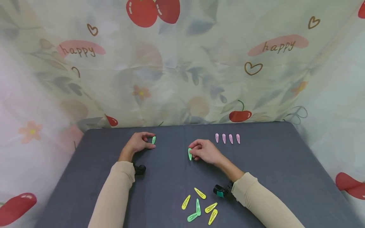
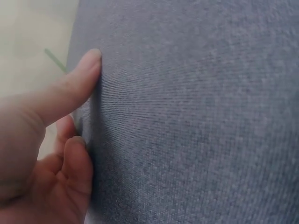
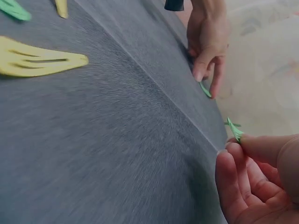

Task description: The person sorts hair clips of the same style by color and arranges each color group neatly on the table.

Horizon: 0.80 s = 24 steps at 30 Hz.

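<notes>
Near the table's back edge, my left hand (image 1: 139,142) holds a green snap hair clip (image 1: 154,139) by its two ends, between thumb and index finger. In the right wrist view that clip (image 3: 205,90) lies close against the dark surface. To the right of it, my right hand (image 1: 206,152) pinches another green hair clip (image 1: 189,154) at its side, between thumb and fingers. This clip (image 3: 235,130) stands out past the fingertips in the right wrist view. The left wrist view shows the left thumb (image 2: 79,84) beside the cloth, its clip hidden there.
Several pink hair clips (image 1: 223,138) lie in a row at the back right of the dark table (image 1: 165,171). Nearer the front is a loose group of yellow hair clips (image 1: 211,207) and two green ones (image 1: 198,207). A patterned curtain (image 1: 176,79) hangs behind the table.
</notes>
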### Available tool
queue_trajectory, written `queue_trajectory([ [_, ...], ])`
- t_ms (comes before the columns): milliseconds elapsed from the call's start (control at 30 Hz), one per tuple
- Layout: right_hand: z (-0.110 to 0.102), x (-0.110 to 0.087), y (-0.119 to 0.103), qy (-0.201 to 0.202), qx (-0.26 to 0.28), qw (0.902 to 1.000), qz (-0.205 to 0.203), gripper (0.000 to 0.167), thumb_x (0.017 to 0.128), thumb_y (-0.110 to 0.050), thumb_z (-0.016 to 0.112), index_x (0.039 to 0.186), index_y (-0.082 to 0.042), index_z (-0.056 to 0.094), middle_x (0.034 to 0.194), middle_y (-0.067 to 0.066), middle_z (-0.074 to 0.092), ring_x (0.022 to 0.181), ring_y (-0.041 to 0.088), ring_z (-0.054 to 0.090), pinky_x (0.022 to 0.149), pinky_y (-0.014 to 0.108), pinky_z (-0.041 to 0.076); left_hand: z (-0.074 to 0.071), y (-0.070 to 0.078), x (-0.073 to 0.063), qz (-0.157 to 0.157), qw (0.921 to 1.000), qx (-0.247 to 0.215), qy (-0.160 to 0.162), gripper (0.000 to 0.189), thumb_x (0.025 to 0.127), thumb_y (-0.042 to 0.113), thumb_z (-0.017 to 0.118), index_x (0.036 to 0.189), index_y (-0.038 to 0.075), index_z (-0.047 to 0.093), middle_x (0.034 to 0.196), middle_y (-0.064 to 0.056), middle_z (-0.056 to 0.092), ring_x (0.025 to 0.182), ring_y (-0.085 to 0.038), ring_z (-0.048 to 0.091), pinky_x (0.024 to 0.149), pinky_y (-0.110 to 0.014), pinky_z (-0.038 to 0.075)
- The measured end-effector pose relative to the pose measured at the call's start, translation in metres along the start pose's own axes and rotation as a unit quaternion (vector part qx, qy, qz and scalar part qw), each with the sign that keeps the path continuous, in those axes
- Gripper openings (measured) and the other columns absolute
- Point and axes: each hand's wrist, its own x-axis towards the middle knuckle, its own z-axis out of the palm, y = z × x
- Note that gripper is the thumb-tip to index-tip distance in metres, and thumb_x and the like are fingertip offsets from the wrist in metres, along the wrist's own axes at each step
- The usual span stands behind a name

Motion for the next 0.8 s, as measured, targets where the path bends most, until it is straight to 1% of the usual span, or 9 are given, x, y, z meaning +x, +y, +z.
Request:
queue_trajectory([
  [133,0.01,0.019,-0.005,0.019,-0.009,0.9998,-0.006,0.016,0.093,-0.011,0.072,0.107,-0.004,0.071,0.085,0.008,0.076,0.065,0.012,0.068,0.066,0.029,0.059,0.001,0.0,0.0,-0.011,0.9999,-0.008,0.005,0.055,0.082,0.023,0.087,0.135,0.019,0.068,0.1,-0.006,0.052,0.092,-0.023,0.046,0.078,-0.035,0.036],
  [267,0.02,0.037,-0.007,0.047,-0.038,0.9981,-0.009,0.013,0.092,-0.014,0.074,0.103,-0.008,0.073,0.085,0.006,0.076,0.062,0.011,0.066,0.061,0.027,0.056,0.001,0.0,0.002,-0.018,0.9997,-0.014,0.008,0.055,0.082,0.023,0.087,0.134,0.02,0.069,0.099,-0.005,0.052,0.091,-0.023,0.046,0.079,-0.035,0.036],
  [433,0.031,0.057,-0.01,0.073,-0.071,0.9948,-0.007,0.011,0.094,-0.018,0.073,0.103,-0.013,0.074,0.087,0.003,0.077,0.062,0.011,0.066,0.06,0.026,0.054,0.002,0.001,0.001,-0.02,0.9995,-0.021,0.011,0.055,0.081,0.021,0.088,0.133,0.019,0.069,0.097,-0.004,0.052,0.091,-0.023,0.046,0.079,-0.035,0.036],
  [600,0.043,0.074,-0.019,0.08,-0.083,0.9933,-0.011,0.01,0.095,-0.018,0.072,0.103,-0.013,0.074,0.087,0.004,0.077,0.057,0.012,0.065,0.057,0.027,0.055,0.002,0.002,0.001,-0.022,0.9995,-0.02,0.012,0.055,0.081,0.022,0.088,0.132,0.018,0.07,0.096,-0.003,0.052,0.09,-0.022,0.047,0.078,-0.035,0.036],
  [733,0.058,0.088,-0.031,0.076,-0.082,0.9937,-0.012,0.01,0.095,-0.019,0.072,0.103,-0.013,0.074,0.089,0.005,0.077,0.054,0.01,0.064,0.055,0.026,0.054,0.002,0.001,0.002,-0.029,0.9993,-0.012,0.019,0.056,0.08,0.024,0.089,0.132,0.019,0.07,0.096,-0.004,0.054,0.089,-0.022,0.048,0.078,-0.035,0.035],
  [800,0.067,0.094,-0.037,0.075,-0.082,0.9937,-0.011,0.009,0.095,-0.019,0.072,0.102,-0.013,0.074,0.09,0.005,0.077,0.055,0.01,0.064,0.055,0.026,0.054,0.001,0.0,0.003,-0.032,0.9991,-0.017,0.022,0.056,0.079,0.024,0.09,0.131,0.019,0.07,0.096,-0.004,0.054,0.089,-0.022,0.049,0.077,-0.034,0.035],
])
